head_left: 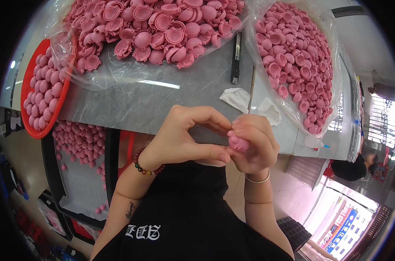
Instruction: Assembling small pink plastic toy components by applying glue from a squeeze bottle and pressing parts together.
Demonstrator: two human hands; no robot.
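Observation:
Close to my body, at the table's front edge, my right hand [259, 143] pinches a small pink plastic piece [238, 142] with a rounded, bumpy shape. My left hand [173, 137] curves toward it from the other side, thumb and forefinger spread apart in a C. Its fingertips reach beside the pink piece and my right fingers; whether they touch is unclear. Beyond my hands, a heap of pink half-shells [171, 37] lies on a clear plastic sheet. A second heap of pink half-shells [299, 65] fills a clear bag at the right.
A red basin [25, 114] of closed pink balls [43, 93] stands at the left edge. Below it, a black tray [112, 158] with a white liner holds more balls. A utility knife [236, 58], crumpled white cloths [235, 99] and a small bottle [312, 142] lie on the grey table [132, 106].

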